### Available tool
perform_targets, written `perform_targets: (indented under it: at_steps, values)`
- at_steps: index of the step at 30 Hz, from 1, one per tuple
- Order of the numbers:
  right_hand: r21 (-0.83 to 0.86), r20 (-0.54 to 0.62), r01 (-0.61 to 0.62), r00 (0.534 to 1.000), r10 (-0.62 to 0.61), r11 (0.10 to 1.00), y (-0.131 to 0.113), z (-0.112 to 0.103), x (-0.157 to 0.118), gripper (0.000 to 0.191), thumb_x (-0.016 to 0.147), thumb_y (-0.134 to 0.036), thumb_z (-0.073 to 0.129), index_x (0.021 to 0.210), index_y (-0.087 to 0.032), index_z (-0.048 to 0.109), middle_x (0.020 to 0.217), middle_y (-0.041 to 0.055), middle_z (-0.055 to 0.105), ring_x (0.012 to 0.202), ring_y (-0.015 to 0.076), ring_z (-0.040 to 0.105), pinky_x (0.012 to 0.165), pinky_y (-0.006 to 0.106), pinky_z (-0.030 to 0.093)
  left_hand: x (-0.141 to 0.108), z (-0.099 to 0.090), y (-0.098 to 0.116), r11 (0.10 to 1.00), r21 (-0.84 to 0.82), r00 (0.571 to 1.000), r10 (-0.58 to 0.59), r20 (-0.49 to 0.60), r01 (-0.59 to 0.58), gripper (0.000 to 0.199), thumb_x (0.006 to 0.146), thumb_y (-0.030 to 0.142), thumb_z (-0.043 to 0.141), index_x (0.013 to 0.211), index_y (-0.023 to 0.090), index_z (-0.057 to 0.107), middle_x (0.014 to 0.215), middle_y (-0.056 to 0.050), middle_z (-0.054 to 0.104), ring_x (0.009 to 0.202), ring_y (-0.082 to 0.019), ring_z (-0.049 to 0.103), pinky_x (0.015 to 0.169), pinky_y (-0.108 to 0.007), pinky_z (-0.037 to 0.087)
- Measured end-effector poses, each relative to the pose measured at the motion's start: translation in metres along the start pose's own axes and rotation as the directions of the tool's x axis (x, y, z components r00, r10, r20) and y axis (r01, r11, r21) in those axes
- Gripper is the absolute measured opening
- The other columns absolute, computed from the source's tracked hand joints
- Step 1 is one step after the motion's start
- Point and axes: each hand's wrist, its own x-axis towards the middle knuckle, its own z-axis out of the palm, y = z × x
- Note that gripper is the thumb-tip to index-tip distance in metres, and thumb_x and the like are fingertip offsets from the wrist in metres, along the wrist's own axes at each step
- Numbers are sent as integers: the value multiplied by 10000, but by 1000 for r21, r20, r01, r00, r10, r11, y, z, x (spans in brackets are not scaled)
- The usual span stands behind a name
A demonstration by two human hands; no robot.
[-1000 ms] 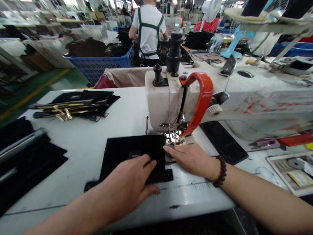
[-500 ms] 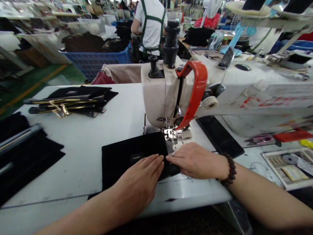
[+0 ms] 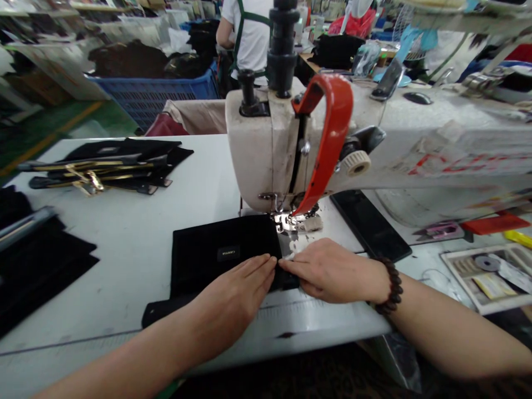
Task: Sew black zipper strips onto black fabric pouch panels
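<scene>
A flat black fabric piece with a small lettered label lies on the white sewing table, its far right corner at the presser foot of the sewing machine. My left hand rests on its near part, fingers stretched out flat and close together. At the right edge, my right hand grips the fabric, index finger pointing at my left fingertips; its lower fingers are curled and partly hidden. From under my left forearm sticks out the rounded end of a black strip. Beads circle my right wrist.
Black pieces with gold-coloured metal parts are stacked at the back left, more black fabric at the left edge. Right of the needle lie a phone, pink snips and a small tray. Beyond, a person stands by a blue crate.
The view has shifted slightly. The black fabric piece has turned a little, its far edge now more level. More of the black strip shows beside my left forearm. Both hands stay on the fabric.
</scene>
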Motion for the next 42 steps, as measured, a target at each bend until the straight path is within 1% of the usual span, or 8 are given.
perform_targets:
  at_steps: [9, 13, 16, 19, 22, 25, 28, 42]
  values:
    - [-226, -252, 57, 961, -115, 972, 0, 6, 1, 265, 872, -177, 380, 1108, -124, 488, 658, -4, 581, 553, 117, 489, 517, 274, 271, 0, -23, -6, 995, -74, 998, -61, -14, 60, 400, 757, 17, 373, 1110, 45, 558, 1128, -157, 592, 1031, -241, 556, 898, -368, 471]
    - [-194, -204, 75, 972, -115, 978, -6, 1, 0, 281, 860, -256, 433, 1091, -108, 491, 698, 7, 582, 593, 123, 498, 532, 280, 299, 0, -30, -9, 997, -79, 998, -24, -51, 20, 389, 756, 9, 358, 1074, 39, 582, 1079, -155, 619, 987, -231, 580, 858, -345, 504]
    - [-199, -214, 11, 975, -54, 980, -12, 1, -1, 350, 824, -297, 495, 1113, -100, 475, 815, 46, 595, 682, 151, 520, 537, 285, 333, -1, -30, -10, 996, -89, 997, -26, -76, 19, 376, 768, 15, 357, 1065, 41, 586, 1067, -148, 627, 981, -215, 587, 848, -318, 514]
    - [-291, -361, -63, 931, -49, 955, -19, 6, 0, 259, 852, -175, 417, 1075, -72, 498, 829, 73, 593, 675, 154, 514, 526, 290, 337, -1, -31, -10, 995, -97, 992, -41, -122, 30, 375, 777, 13, 344, 1062, 47, 587, 1049, -137, 636, 969, -200, 594, 848, -299, 512]
    - [-346, -448, -33, 884, -134, 938, -22, 12, 0, 213, 850, -96, 367, 963, -52, 542, 746, 67, 577, 633, 144, 501, 531, 293, 331, 0, -29, -6, 997, -78, 993, -34, -114, 25, 374, 779, 5, 336, 1056, 36, 586, 1050, -148, 633, 968, -208, 595, 856, -305, 502]
    - [-411, -403, 45, 887, -226, 910, -22, 14, -1, 205, 840, -74, 360, 777, -101, 553, 653, 46, 533, 578, 135, 471, 519, 298, 297, 2, -22, -2, 998, -37, 996, -43, -76, 41, 389, 774, -17, 326, 1065, 39, 579, 1090, -152, 615, 1002, -215, 581, 881, -319, 482]
    - [-433, -333, 105, 904, -267, 895, -21, 15, -2, 231, 837, -83, 355, 700, -129, 535, 625, 38, 504, 546, 130, 438, 499, 301, 255, 1, -12, 1, 998, -33, 992, -53, -114, 50, 395, 780, -18, 312, 1057, 48, 586, 1111, -142, 609, 1026, -220, 571, 870, -312, 485]
    - [-378, -167, 110, 968, -184, 919, -19, 15, -1, 179, 839, -101, 362, 736, -140, 502, 670, 37, 480, 589, 149, 413, 515, 304, 215, 3, -1, -2, 999, -16, 991, -51, -121, 50, 385, 793, 26, 318, 1046, 81, 604, 1122, -104, 612, 1042, -188, 562, 910, -273, 430]
